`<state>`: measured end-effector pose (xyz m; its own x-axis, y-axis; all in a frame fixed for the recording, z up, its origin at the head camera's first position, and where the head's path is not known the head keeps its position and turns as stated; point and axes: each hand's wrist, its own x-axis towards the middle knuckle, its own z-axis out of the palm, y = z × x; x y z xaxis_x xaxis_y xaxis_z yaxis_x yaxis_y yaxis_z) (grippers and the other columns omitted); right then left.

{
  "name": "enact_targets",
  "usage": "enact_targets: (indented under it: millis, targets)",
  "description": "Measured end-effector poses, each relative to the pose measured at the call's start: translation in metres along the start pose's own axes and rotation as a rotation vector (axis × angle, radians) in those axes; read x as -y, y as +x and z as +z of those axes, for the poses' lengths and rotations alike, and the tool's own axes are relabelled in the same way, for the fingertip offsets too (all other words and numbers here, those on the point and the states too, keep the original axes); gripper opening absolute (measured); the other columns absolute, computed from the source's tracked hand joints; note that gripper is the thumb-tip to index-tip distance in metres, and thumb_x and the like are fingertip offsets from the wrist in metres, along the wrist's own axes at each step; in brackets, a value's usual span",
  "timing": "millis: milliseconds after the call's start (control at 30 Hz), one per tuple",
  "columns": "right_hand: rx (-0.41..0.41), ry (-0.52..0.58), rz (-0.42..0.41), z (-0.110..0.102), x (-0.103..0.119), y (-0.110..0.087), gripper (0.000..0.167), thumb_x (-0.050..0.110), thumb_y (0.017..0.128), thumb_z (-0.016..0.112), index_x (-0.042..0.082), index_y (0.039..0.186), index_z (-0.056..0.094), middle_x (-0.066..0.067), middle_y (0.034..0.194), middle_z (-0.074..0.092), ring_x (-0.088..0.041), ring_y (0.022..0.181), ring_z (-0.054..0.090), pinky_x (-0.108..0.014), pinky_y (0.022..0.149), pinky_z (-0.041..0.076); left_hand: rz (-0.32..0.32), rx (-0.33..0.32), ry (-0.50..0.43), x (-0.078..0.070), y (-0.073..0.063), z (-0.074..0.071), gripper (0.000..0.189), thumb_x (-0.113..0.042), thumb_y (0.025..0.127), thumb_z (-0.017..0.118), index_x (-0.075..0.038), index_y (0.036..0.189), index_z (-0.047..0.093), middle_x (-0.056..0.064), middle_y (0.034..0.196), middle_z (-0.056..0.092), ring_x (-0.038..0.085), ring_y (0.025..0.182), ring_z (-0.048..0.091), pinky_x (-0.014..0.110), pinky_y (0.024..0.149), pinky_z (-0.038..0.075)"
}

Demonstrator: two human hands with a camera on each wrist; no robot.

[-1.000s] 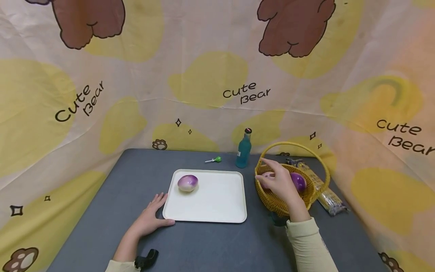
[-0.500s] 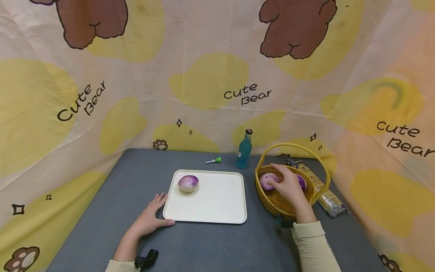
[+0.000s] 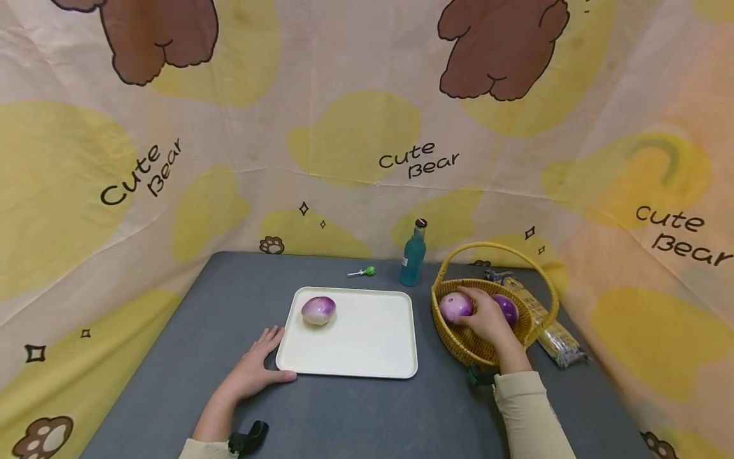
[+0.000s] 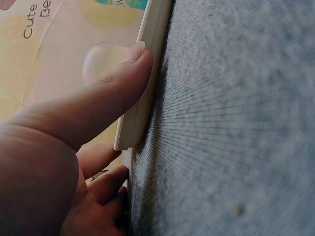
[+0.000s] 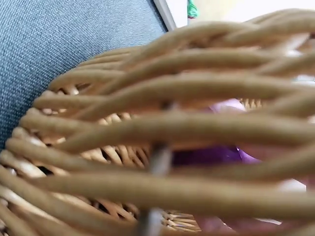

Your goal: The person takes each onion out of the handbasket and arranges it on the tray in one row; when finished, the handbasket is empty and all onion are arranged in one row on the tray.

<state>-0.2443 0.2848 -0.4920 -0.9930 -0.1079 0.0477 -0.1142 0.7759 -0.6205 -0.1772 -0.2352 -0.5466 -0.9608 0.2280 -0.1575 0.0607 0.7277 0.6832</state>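
Note:
In the head view a pale purple onion (image 3: 455,308) lies in the left part of a yellow wicker basket (image 3: 459,347). My right hand (image 3: 487,319) reaches inside and holds that onion between thumb and fingers. A darker purple onion (image 3: 507,310) sits to the right, partly behind the hand. My left hand (image 3: 252,366) rests at the near left corner of a white tray (image 3: 361,338), fingers extended along its side and thumb (image 4: 125,73) against the near edge. A purple-and-white onion (image 3: 318,310) lies on the tray. In the right wrist view, basket weave (image 5: 197,128) hides most of the right hand.
Behind the tray lies a green lollipop (image 3: 364,271), with a blue bottle (image 3: 413,255) standing to its right. A yellow plastic packet (image 3: 556,338) lies right of the basket. The basket's handle (image 3: 499,245) arches above it. A printed cloth hangs behind the grey table (image 3: 355,421).
My right hand has moved down into the basket and closed its fingers around the pale purple onion. The left hand has stayed at the tray corner.

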Motion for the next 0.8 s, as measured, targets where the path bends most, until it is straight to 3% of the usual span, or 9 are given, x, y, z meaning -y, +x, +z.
enact_targets:
  millis: [167,400,800]
  targets:
    - [0.029,-0.009,0.007,0.002,-0.004,0.003,0.071,0.018,0.086,0.081,0.002,0.148,0.049,-0.029,0.150,0.045,-0.052,0.136,0.045,-0.067,0.110,0.037,-0.003,-0.002,0.007,0.000,0.001,0.001,0.114,-0.052,0.075,0.085,-0.008,0.161,0.024,0.022,0.167,0.015,0.045,0.155,0.005,0.068,0.121,0.007]
    - [-0.007,-0.013,0.013,-0.001,-0.001,-0.001,0.073,0.029,0.088,0.079,0.003,0.149,0.048,-0.027,0.150,0.048,-0.049,0.137,0.044,-0.065,0.111,0.036,0.001,-0.015,0.000,0.000,0.000,-0.001,0.114,-0.051,0.075,0.086,-0.008,0.161,0.025,0.023,0.167,0.016,0.045,0.155,0.005,0.068,0.120,0.007]
    - [-0.167,-0.028,-0.064,-0.016,0.008,-0.018,0.076,0.036,0.088,0.079,0.000,0.148,0.048,-0.028,0.142,0.055,-0.048,0.127,0.055,-0.064,0.103,0.044,-0.013,-0.015,-0.014,0.001,-0.001,0.002,0.113,-0.050,0.074,0.086,-0.009,0.161,0.026,0.022,0.167,0.016,0.045,0.155,0.005,0.070,0.120,0.008]
